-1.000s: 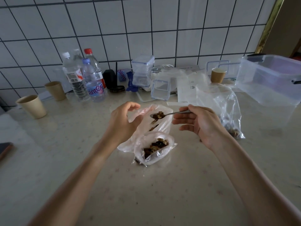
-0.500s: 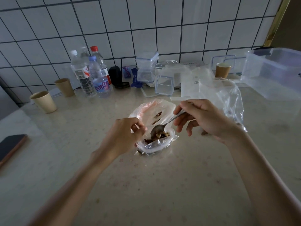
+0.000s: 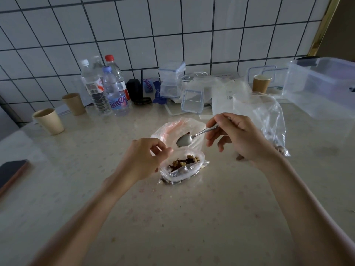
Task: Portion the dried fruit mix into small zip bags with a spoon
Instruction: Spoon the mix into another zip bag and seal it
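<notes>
A small clear zip bag (image 3: 182,172) stands on the counter with its mouth open, holding dried fruit and nuts (image 3: 184,161). My left hand (image 3: 143,160) pinches the bag's left rim. My right hand (image 3: 238,139) grips the handle of a metal spoon (image 3: 185,140), whose empty bowl hovers just above and behind the bag's mouth. A larger pink-tinted plastic bag (image 3: 172,129) lies behind the small one. Another big clear bag (image 3: 269,116) with some mix at its bottom stands to the right, partly hidden by my right hand.
Water bottles (image 3: 107,89), paper cups (image 3: 49,120) and small clip-lid boxes (image 3: 172,79) line the tiled wall. A large clear storage bin (image 3: 322,87) stands at the back right. A phone (image 3: 11,172) lies at the left edge.
The loaded spoon went down into the small bag, tipped out its mix, and has lifted out empty. My left hand shifted from the bigger bag to the small bag's rim.
</notes>
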Available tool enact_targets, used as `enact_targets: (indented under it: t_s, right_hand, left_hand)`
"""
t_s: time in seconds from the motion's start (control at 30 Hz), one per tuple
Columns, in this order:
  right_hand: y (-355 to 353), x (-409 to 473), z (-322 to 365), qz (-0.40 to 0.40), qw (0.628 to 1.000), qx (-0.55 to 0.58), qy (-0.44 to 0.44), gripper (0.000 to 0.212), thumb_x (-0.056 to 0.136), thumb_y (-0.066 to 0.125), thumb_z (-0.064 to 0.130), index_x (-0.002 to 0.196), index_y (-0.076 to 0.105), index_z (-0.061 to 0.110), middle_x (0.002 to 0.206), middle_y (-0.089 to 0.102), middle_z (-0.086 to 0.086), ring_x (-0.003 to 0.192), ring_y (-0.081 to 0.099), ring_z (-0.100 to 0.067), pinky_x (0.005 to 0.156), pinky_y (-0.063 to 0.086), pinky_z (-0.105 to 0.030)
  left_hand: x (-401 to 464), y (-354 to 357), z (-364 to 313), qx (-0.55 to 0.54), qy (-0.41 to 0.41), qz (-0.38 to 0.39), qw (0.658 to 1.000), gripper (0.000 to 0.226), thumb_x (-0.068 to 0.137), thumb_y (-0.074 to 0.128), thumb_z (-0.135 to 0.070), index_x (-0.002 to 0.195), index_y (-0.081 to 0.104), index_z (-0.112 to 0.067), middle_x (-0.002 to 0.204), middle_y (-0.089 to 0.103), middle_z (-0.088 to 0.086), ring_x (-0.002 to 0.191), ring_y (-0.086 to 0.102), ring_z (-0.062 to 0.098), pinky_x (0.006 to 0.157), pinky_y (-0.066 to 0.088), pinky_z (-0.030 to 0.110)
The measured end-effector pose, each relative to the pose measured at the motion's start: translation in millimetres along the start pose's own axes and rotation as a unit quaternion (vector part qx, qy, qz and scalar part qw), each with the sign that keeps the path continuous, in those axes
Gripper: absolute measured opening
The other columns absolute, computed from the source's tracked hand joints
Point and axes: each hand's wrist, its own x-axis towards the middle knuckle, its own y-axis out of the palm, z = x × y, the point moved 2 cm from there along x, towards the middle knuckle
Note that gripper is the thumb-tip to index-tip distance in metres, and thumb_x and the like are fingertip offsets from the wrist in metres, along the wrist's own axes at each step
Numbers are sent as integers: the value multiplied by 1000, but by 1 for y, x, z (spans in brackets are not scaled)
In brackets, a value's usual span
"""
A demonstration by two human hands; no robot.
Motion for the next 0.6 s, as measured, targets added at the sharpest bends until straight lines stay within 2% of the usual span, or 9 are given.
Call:
enact_targets:
  t_s: [0.07,0.13,0.17,0.23,0.27,0.33,0.4,0.47,0.6]
  right_hand:
    - [0,1,-5,-46,998,36,22,33,112,42,21,102,66,0,84,75,-17,77,74,-32,54,54,-34]
    - [0,3,-10,-91,993,65,39,34,112,41,22,101,65,2,81,75,-13,75,75,-30,53,55,-32]
    - [1,4,-13,-107,991,69,44,34,113,41,23,101,65,2,80,76,-11,76,76,-30,52,55,-31]
    - [2,6,-19,-122,990,54,52,33,112,41,24,101,64,4,79,76,-9,77,76,-28,52,56,-30]
    - [3,7,-21,-123,990,37,56,31,112,42,24,100,64,5,80,76,-8,78,76,-26,53,57,-31]
    - [7,7,-25,-116,991,-1,60,28,111,43,24,100,64,8,84,75,-9,78,77,-22,54,57,-31]
    - [9,7,-26,-107,992,-53,51,26,111,44,23,99,64,11,87,74,-9,78,76,-17,54,57,-30]
    - [10,6,-27,-110,985,-127,31,27,111,43,23,99,65,13,85,74,-5,76,75,-14,54,58,-31]
    - [13,6,-27,-117,966,-229,5,29,111,41,23,99,66,13,79,72,2,72,72,-10,57,52,-17]
  left_hand:
    - [7,-3,-2,-17,-6,-25,1000,22,91,73,-55,78,71,-37,72,72,-21,46,66,6,54,46,23]
    - [15,-6,-4,-15,15,-87,996,21,87,78,-51,79,69,-34,68,69,-14,53,65,4,56,46,23]
    - [19,-7,-6,-1,31,-127,991,24,85,80,-50,83,67,-30,71,67,-13,59,63,5,59,47,25]
    - [26,-5,-8,34,48,-185,981,43,80,82,-56,99,62,-22,90,64,-10,75,60,8,70,51,30]
    - [31,-3,-8,49,33,-181,982,57,77,80,-63,109,60,-20,102,62,-7,86,60,13,79,52,35]
    - [43,2,-7,69,-32,-97,992,85,71,77,-74,130,52,-17,124,59,-2,110,58,20,98,50,44]
    - [52,10,-5,72,-77,-17,994,99,67,79,-76,139,48,-16,132,59,1,120,57,24,104,49,48]
    - [56,17,-1,65,-90,7,994,94,64,83,-74,130,56,-13,118,63,-1,110,60,22,95,53,43]
    - [56,30,9,6,-104,-2,995,55,66,89,-62,84,72,-12,77,73,3,71,66,19,69,58,37]
